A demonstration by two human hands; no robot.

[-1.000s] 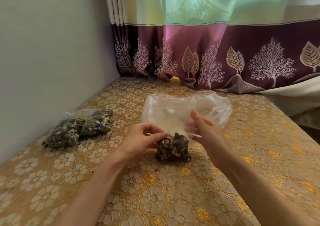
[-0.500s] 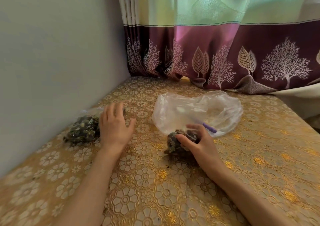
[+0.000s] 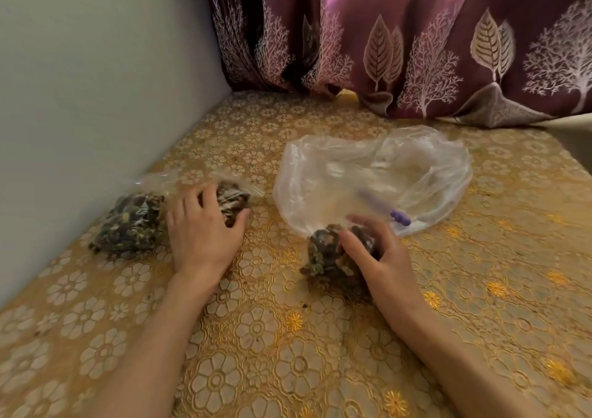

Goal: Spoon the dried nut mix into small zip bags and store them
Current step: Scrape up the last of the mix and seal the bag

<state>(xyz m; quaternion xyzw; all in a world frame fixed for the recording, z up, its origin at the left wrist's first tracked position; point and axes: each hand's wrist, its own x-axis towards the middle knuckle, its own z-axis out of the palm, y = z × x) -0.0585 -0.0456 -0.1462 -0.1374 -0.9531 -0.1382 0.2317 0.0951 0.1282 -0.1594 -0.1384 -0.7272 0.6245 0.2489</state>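
Note:
My right hand [image 3: 381, 257] grips a small zip bag of dark nut mix [image 3: 326, 254] that stands on the table, thumb on its near side and fingers over its top. Just behind it lies a large, nearly empty clear plastic bag [image 3: 374, 174] with a purple spoon [image 3: 397, 216] inside. My left hand [image 3: 205, 231] lies over one filled zip bag [image 3: 232, 201] near the wall, fingers and thumb curled round it. A second filled zip bag [image 3: 131, 225] lies just left of that hand.
A gold floral cloth [image 3: 256, 337] covers the table. A pale wall [image 3: 96, 97] runs along the left side. A maroon curtain with tree and leaf prints [image 3: 416, 49] hangs at the back, its hem on the table.
My left hand left the small bag, moved left and settled onto the filled bags by the wall. My right hand came down and took hold of the small bag alone.

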